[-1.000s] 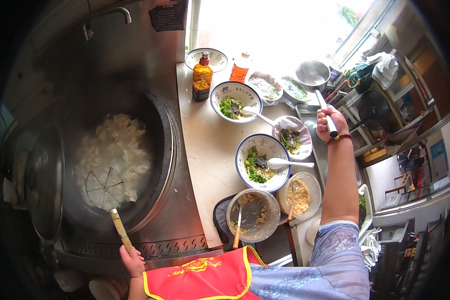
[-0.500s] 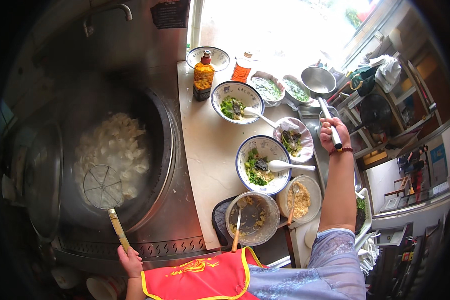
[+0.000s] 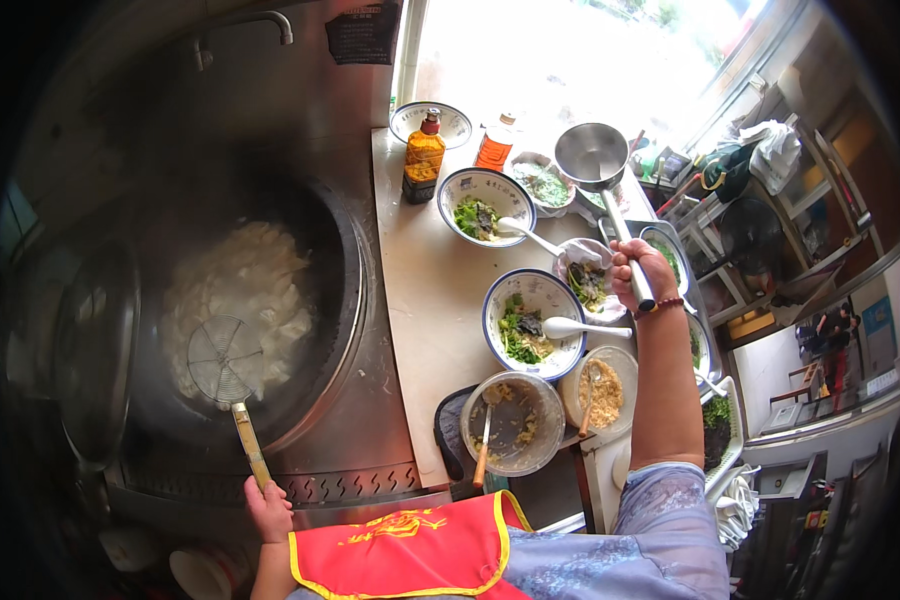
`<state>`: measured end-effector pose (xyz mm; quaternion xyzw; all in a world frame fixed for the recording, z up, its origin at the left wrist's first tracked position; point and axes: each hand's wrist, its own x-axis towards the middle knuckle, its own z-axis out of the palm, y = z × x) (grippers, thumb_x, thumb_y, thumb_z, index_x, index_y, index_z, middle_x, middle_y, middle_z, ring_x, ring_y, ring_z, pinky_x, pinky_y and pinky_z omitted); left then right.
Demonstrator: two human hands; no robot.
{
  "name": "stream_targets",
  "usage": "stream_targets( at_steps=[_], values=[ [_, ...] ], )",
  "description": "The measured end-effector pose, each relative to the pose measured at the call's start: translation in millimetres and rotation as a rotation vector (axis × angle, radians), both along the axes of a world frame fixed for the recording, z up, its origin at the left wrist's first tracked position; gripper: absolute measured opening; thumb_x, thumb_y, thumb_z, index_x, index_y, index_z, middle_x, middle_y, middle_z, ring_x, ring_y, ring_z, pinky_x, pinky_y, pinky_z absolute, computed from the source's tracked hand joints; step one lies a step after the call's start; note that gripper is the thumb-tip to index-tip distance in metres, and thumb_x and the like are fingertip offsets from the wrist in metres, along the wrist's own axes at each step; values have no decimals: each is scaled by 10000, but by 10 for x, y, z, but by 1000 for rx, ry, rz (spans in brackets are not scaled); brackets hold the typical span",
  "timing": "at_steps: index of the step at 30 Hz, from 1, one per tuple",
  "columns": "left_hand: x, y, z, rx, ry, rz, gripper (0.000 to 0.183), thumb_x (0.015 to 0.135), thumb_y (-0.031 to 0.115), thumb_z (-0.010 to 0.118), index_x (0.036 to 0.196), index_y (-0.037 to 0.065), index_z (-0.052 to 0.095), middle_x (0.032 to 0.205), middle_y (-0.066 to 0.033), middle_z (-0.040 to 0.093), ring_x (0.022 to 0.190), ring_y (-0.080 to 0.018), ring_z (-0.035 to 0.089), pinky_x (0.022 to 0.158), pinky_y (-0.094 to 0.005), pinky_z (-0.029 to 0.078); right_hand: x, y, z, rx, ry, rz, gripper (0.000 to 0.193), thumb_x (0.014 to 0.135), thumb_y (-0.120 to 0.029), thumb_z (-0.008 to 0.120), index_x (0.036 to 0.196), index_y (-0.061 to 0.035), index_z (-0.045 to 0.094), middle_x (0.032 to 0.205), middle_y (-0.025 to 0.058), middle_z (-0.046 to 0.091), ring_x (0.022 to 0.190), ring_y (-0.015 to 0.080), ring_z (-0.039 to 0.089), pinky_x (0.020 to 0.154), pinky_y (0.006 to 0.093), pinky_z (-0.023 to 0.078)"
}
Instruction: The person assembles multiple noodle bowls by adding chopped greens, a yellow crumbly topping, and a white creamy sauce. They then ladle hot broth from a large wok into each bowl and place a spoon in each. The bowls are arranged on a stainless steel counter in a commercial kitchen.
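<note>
My left hand (image 3: 268, 510) is closed round the handle of a wire skimmer (image 3: 225, 358), whose round mesh rests over pale dumpling-like pieces (image 3: 255, 265) in cloudy liquid in a large dark wok (image 3: 338, 300). My right hand (image 3: 642, 273) grips the handle of a deep steel ladle (image 3: 590, 155), held above the counter with its bowl pointing away from me. Beneath and beside it stand two patterned bowls, a far bowl (image 3: 450, 195) and a near bowl (image 3: 497, 300), each with greens and a white spoon. A lined bowl (image 3: 570, 250) with dark shreds lies below my right hand.
An amber bottle (image 3: 424, 157) and an orange bottle (image 3: 495, 142) stand at the counter's far end near another patterned bowl (image 3: 457, 118). Nearer me are a tub with a spoon (image 3: 535, 455) and a tub of chopped yellowish bits (image 3: 606, 395). A tap (image 3: 286, 30) hangs beyond the wok.
My right hand has carried the ladle left, over the bowls of chopped greens. My left hand and the skimmer stay at about the same place over the wok. The whole view has shifted slightly.
</note>
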<state>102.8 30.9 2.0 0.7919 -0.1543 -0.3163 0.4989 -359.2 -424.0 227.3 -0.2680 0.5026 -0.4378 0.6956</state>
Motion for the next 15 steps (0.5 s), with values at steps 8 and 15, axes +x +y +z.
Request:
stream_targets(
  at_steps=[8,15],
  values=[
    [25,38,-12,-60,28,-13,236,965,149,472,1168,31,491,690,-3,537,484,-57,475,401,-224,412,263,640,203,35,-98,17,149,913,-101,504,1014,5,530,650,25,524,478,120,477,424,226,405],
    [61,58,46,-54,62,-80,248,958,147,473,1173,24,489,670,-8,539,468,-65,478,398,-235,415,578,1068,210,17,203,28,99,877,-110,557,942,-35,560,669,26,533,461,98,494,396,203,435]
  ],
)
